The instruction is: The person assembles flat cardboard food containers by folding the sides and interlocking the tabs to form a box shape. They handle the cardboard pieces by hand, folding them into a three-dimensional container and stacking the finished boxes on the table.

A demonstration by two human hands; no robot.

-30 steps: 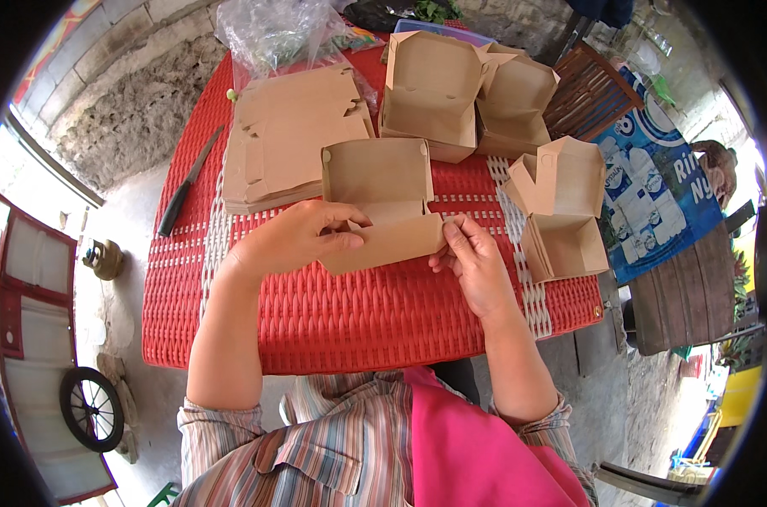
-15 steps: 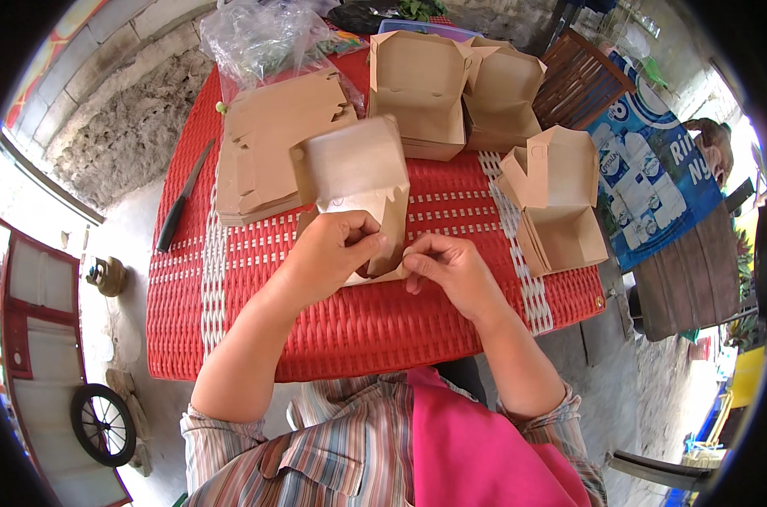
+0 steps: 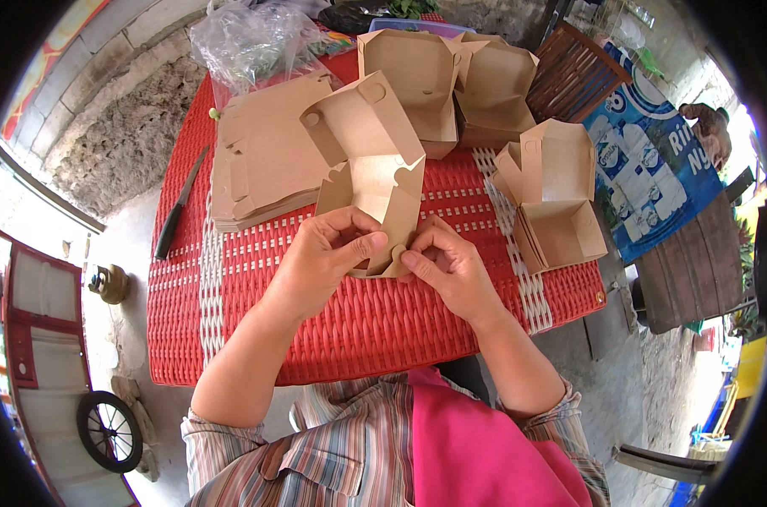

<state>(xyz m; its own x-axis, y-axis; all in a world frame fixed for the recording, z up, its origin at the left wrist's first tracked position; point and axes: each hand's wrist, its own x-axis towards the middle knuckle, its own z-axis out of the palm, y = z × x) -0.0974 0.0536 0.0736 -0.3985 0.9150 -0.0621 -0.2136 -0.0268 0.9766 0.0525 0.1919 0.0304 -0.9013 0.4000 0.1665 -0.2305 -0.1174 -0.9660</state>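
A brown cardboard food box (image 3: pixel 375 182), partly folded with its lid raised, is tilted at the middle of the red woven table (image 3: pixel 349 346). My left hand (image 3: pixel 328 249) pinches the near side wall of this box between thumb and fingers. Close beside it, my right hand (image 3: pixel 447 266) grips a tab at the near right corner, with its fingers closed. Some of the box's near edge is covered by my fingers. To the left of the box lies a stack of flat cardboard box blanks (image 3: pixel 261 152).
Folded open boxes (image 3: pixel 413 76) stand at the back, and more (image 3: pixel 561 228) at the right. A knife (image 3: pixel 180 207) with a black handle rests on the left. Beyond the blanks is a clear plastic bag (image 3: pixel 252 46). A wooden chair (image 3: pixel 578 72) stands at the back right.
The box has turned, and its raised lid now leans further up and right. My right hand has come slightly closer to the left hand and holds the corner tab.
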